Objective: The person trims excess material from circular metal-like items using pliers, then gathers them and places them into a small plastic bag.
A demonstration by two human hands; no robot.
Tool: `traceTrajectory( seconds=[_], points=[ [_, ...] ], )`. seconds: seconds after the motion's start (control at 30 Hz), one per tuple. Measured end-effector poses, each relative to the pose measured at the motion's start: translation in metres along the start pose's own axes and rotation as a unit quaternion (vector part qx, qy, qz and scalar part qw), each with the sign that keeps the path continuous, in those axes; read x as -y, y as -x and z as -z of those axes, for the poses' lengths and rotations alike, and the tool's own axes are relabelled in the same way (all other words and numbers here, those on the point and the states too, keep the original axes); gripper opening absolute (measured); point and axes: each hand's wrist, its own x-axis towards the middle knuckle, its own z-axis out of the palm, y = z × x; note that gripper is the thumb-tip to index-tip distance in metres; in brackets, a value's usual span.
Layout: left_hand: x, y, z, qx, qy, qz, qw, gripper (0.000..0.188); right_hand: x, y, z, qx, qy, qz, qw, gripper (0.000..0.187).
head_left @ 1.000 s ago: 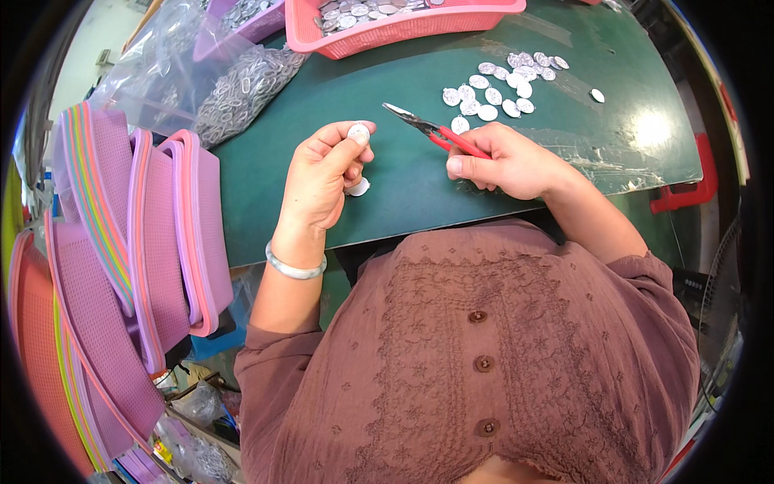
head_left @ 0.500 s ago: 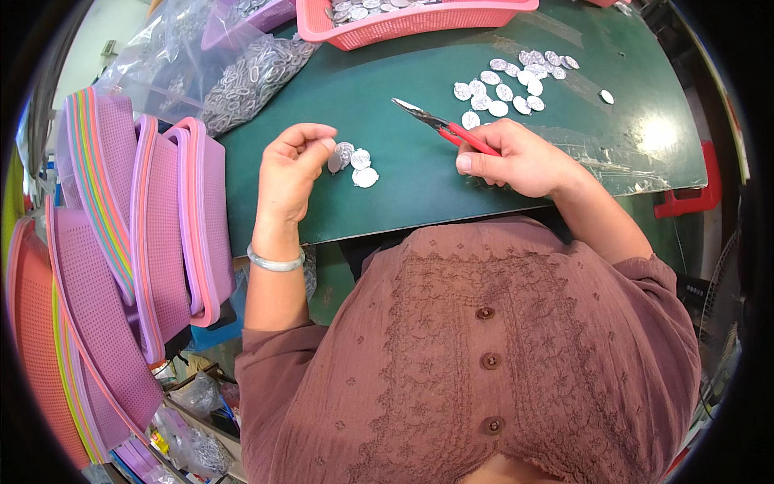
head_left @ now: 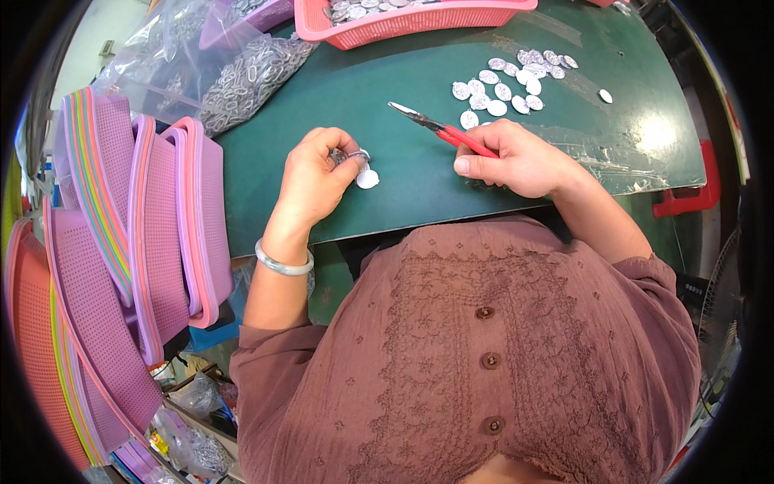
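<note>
My left hand (head_left: pixel 321 173) is closed in a pinch over a small cluster of silver oval medals, on the left part of the green table. Thumb and forefinger hold one silver medal (head_left: pixel 357 153) nearly edge-on, partly hidden by the fingertips. Just below them another oval medal (head_left: pixel 368 179) lies flat. In my right hand (head_left: pixel 516 157) is a pair of red-handled pliers (head_left: pixel 442 131), its metal jaws pointing up and left above the table. Beyond that hand many loose oval medals (head_left: pixel 497 106) are spread out.
A pink basket (head_left: pixel 419 28) of medals stands at the far edge. Far left, a clear plastic bag (head_left: pixel 242 85) holds silver oval links. Stacked purple and pink baskets (head_left: pixel 201 218) flank the green table (head_left: pixel 387 206) on the left. A red object (head_left: pixel 693 189) is beyond its right edge.
My left hand has moved right onto the small cluster of medals, covering most of it, and now pinches one. My right hand and the pliers have barely moved.
</note>
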Motion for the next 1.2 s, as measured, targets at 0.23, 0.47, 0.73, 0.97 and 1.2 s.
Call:
traceTrajectory(
  seconds=[0.23, 0.47, 0.73, 0.97, 1.2],
  points=[
    [-0.025, -0.006, -0.006, 0.027, 0.440, 0.095, 0.892, 0.005, -0.001, 0.000, 0.001, 0.009, 0.020, 0.013, 1.000, 0.029],
    [-0.040, -0.010, -0.015, 0.013, 0.439, 0.124, 0.890, 0.013, -0.002, 0.001, 0.000, 0.006, 0.038, 0.023, 0.999, 0.032],
    [-0.047, -0.007, -0.017, 0.004, 0.434, 0.141, 0.890, 0.012, -0.006, -0.001, -0.003, -0.011, 0.072, 0.082, 0.994, 0.034],
    [-0.048, -0.009, -0.017, 0.009, 0.432, 0.159, 0.888, 0.009, -0.009, -0.002, -0.005, -0.017, 0.113, 0.096, 0.989, 0.037],
    [-0.047, -0.008, -0.017, 0.015, 0.439, 0.165, 0.883, 0.009, -0.005, -0.002, -0.006, -0.021, 0.130, 0.079, 0.988, 0.034]
  ],
)
